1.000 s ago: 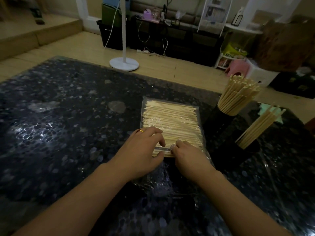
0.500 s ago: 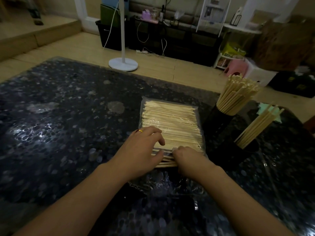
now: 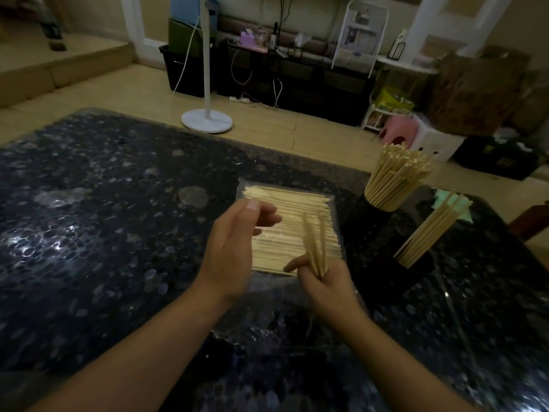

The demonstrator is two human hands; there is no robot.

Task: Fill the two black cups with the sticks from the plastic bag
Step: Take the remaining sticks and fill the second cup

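Head view. Clear plastic bag (image 3: 289, 230) lies flat at centre of the dark speckled bench (image 3: 89, 233), holding a packed layer of pale wooden sticks (image 3: 285, 209) laid crosswise. Right hand (image 3: 323, 285) is raised just above the bag's near edge, fingers curled round a small bundle of sticks (image 3: 315, 242) standing roughly upright from the fist. Left hand (image 3: 237, 242) hovers over the bag's left part, fingers relaxed & loosely bent, holding nothing. Two black cups stand to the right of the bag: far cup (image 3: 375, 217), crammed w/ sticks fanning up and out; near cup (image 3: 416, 264), approx. part-filled w/ a thinner bunch leaning to the right. Cups stand near each other, not touching. Beyond the bench, a white fan stand (image 3: 207, 121) on a pale floor.
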